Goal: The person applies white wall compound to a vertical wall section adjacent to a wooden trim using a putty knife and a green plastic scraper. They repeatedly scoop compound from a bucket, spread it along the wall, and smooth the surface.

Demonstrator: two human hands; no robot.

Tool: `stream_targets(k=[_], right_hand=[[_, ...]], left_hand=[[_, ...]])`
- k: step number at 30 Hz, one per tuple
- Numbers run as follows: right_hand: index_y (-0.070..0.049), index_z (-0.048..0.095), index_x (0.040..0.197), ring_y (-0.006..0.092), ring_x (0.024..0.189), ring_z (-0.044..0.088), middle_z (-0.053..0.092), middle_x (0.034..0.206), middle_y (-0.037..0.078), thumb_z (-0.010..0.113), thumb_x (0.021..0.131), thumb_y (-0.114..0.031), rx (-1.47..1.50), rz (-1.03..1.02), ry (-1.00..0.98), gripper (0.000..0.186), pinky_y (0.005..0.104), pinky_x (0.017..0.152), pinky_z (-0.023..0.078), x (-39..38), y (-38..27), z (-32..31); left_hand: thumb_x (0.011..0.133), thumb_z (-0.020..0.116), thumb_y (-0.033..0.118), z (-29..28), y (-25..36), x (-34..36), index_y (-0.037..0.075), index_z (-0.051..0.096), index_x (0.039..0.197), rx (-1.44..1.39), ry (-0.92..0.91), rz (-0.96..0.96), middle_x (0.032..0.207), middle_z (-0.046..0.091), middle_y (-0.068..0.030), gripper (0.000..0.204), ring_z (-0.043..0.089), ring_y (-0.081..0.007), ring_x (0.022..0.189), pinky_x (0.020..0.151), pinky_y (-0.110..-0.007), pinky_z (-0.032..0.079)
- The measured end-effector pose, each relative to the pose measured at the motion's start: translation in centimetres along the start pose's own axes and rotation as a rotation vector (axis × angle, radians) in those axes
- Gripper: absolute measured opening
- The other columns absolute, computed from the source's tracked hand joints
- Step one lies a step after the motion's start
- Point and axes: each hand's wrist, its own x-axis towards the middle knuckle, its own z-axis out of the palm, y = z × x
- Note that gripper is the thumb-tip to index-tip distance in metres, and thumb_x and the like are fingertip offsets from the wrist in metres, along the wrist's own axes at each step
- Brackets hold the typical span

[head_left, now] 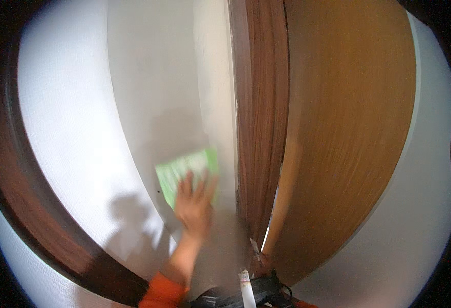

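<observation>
My left hand [194, 208], in an orange sleeve, holds a green-and-white cloth [187, 167] against the grey wall panel [153, 77]. Its fingers are spread over the cloth and smeared by motion. Low in the middle, my right hand [260, 264] is dark and mostly hidden beside the foot of the brown wooden frame [261, 102]. A thin pale piece [255, 246] shows next to it, and I cannot make out whether the fingers grip it.
A black object [225, 295] with a strap lies at the lower edge, with a white stick-like piece [246, 292] in front. Right of the frame stands a light-brown wooden panel [354, 118]. White wall [66, 123] and a dark brown trim [41, 200] curve along the left.
</observation>
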Motion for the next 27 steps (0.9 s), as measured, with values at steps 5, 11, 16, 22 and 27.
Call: stream_targets(k=[5, 11, 16, 22, 27], right_hand=[[-0.009, 0.065, 0.119, 0.0220, 0.087, 0.065, 0.068, 0.103, 0.007, 0.054, 0.104, -0.031, -0.013, 0.007, -0.005, 0.029, 0.0363, 0.076, 0.054, 0.9, -0.4, 0.4], [-0.009, 0.064, 0.118, 0.0215, 0.086, 0.065, 0.068, 0.102, 0.007, 0.054, 0.104, -0.030, -0.015, -0.005, 0.005, 0.028, 0.0360, 0.075, 0.054, 1.9, -0.6, 1.1], [-0.008, 0.064, 0.118, 0.0211, 0.086, 0.065, 0.068, 0.101, 0.007, 0.055, 0.103, -0.030, -0.033, -0.004, 0.006, 0.027, 0.0358, 0.075, 0.054, 1.8, -1.4, 0.8], [-0.008, 0.064, 0.117, 0.0207, 0.085, 0.064, 0.067, 0.100, 0.006, 0.055, 0.103, -0.029, -0.011, -0.014, -0.006, 0.027, 0.0355, 0.074, 0.053, 0.5, -3.0, -1.6], [-0.008, 0.064, 0.117, 0.0203, 0.084, 0.064, 0.067, 0.099, 0.006, 0.056, 0.103, -0.028, -0.001, -0.015, -0.016, 0.026, 0.0353, 0.073, 0.053, 1.2, -3.7, -1.9]], left_hand=[[0.082, 0.056, -0.004, -0.6, -4.6, 22.5, 0.022, 0.072, 0.125, 0.282, 0.387, 0.344, 0.129, 0.070, -0.0033, 0.053, 0.062, -0.0322, 0.124, 0.106, -0.048, 0.048], [0.081, 0.055, -0.008, -1.9, -5.8, 36.7, 0.025, 0.069, 0.129, 0.375, 0.468, 0.507, 0.132, 0.069, -0.0003, 0.060, 0.062, -0.0283, 0.125, 0.105, -0.043, 0.051], [0.081, 0.057, -0.006, -1.8, -5.9, 40.1, 0.027, 0.069, 0.129, 0.321, 0.371, 0.440, 0.130, 0.069, 0.0005, 0.059, 0.063, -0.0282, 0.124, 0.102, -0.041, 0.052], [0.082, 0.065, 0.006, -5.3, -4.1, 40.9, 0.017, 0.069, 0.116, 0.148, 0.340, 0.325, 0.119, 0.070, -0.0106, 0.037, 0.065, -0.0296, 0.112, 0.093, -0.045, 0.053], [0.082, 0.063, 0.002, -0.7, -4.5, 34.7, 0.020, 0.069, 0.120, 0.121, 0.359, 0.370, 0.122, 0.070, -0.0076, 0.043, 0.065, -0.0285, 0.115, 0.097, -0.043, 0.053]])
